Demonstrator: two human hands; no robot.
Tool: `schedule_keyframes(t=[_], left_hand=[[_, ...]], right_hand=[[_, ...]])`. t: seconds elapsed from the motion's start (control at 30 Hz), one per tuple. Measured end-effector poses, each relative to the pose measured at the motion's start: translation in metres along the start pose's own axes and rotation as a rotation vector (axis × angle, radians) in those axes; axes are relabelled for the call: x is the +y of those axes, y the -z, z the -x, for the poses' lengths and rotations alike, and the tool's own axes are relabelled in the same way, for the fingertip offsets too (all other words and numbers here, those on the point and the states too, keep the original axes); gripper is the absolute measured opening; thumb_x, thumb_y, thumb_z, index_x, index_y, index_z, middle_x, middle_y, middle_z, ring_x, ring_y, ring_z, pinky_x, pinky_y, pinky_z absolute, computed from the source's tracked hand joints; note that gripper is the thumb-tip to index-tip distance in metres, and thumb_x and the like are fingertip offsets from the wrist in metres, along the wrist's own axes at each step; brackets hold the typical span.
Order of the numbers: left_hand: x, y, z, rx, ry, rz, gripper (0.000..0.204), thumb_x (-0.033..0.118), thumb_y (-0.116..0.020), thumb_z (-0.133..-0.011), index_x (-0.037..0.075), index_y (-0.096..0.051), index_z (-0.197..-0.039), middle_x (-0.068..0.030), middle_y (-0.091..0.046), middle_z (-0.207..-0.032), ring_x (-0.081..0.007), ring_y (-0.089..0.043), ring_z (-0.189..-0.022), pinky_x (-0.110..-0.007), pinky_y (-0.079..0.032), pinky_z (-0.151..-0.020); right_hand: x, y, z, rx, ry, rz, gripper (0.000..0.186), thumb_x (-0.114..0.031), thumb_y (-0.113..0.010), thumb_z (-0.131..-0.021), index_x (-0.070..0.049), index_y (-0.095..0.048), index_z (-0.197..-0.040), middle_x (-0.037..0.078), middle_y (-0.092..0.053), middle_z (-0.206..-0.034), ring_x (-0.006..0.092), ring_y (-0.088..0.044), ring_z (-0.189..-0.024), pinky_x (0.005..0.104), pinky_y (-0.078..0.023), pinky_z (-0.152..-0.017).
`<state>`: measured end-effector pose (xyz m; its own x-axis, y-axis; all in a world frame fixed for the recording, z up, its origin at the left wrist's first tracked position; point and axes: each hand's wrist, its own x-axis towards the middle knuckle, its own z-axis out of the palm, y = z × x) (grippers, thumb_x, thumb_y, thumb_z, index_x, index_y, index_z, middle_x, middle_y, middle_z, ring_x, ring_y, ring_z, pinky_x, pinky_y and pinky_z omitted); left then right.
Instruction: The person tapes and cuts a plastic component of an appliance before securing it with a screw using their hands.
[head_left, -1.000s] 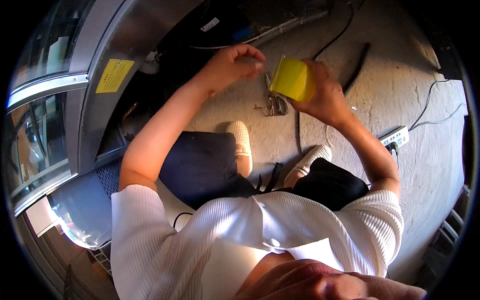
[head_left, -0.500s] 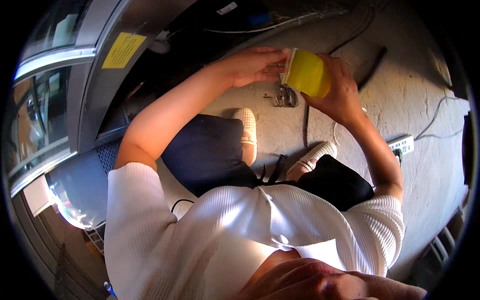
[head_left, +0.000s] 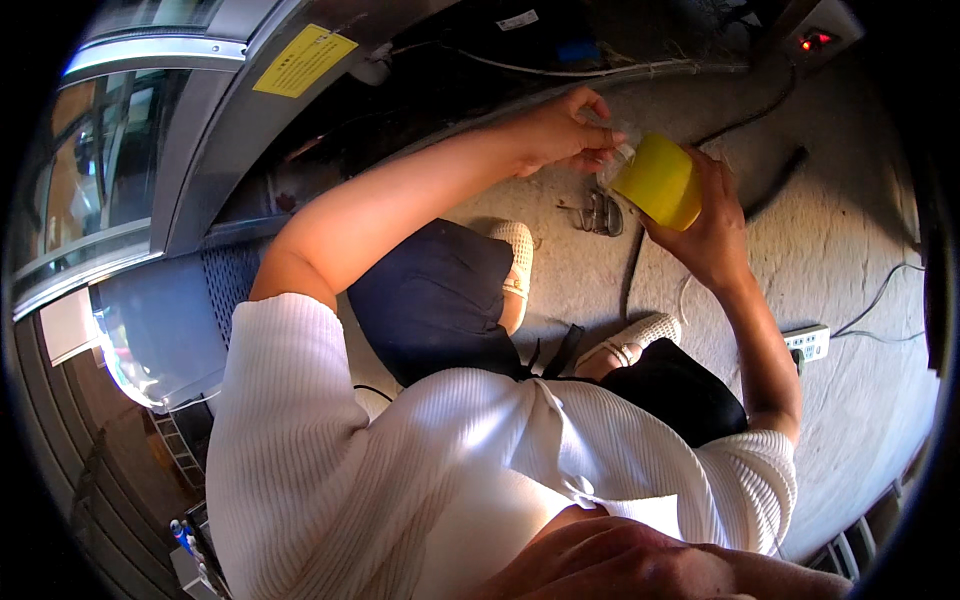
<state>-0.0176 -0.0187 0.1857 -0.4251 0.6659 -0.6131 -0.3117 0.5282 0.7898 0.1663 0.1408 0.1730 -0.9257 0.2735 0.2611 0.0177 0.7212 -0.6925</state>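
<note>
The yellow roll point(head_left: 655, 182) is located between the two hands, above the floor point(head_left: 775, 265) and forward of the feet. Its long side is tilted, and its curved yellow face is turned toward the wearer.

Right hand point(head_left: 712, 222): wrapped around the right end of the roll. The thumb lies along the lower edge and the fingers extend over the upper and far side. The grip is closed on the roll.

Left hand point(head_left: 570, 132): positioned at the left end of the roll, with fingers bent and tips at the clear film point(head_left: 627, 152) on that end. Whether thumb and finger are pinched fully on the film cannot be told. The left palm is apart from the yellow face.

A small metal item point(head_left: 600, 213) lies on the floor just below the roll's left end as seen; its kind cannot be told. The left shoe point(head_left: 515, 262) and right shoe point(head_left: 640, 335) are on the floor nearer the wearer. A power strip point(head_left: 806, 343) lies to the right, beyond the right forearm.
</note>
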Motion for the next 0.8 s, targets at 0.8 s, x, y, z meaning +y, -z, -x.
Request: schedule_keyframes(t=[0.8], left_hand=[[0.003, 0.011, -0.003, -0.212, 0.038, 0.14, 0.022, 0.014, -0.062, -0.093, 0.008, -0.056, -0.113, -0.0042, -0.059, -0.115, -0.013, -0.058, -0.106, -0.031, -0.05, -0.097]], right_hand=[[0.012, -0.002, 0.006, -0.049, -0.031, -0.004, 0.077, -0.024, -0.083, -0.064, -0.001, -0.045, -0.128, 0.021, -0.055, -0.113, 0.0369, -0.059, -0.103, 0.0434, -0.049, -0.088]])
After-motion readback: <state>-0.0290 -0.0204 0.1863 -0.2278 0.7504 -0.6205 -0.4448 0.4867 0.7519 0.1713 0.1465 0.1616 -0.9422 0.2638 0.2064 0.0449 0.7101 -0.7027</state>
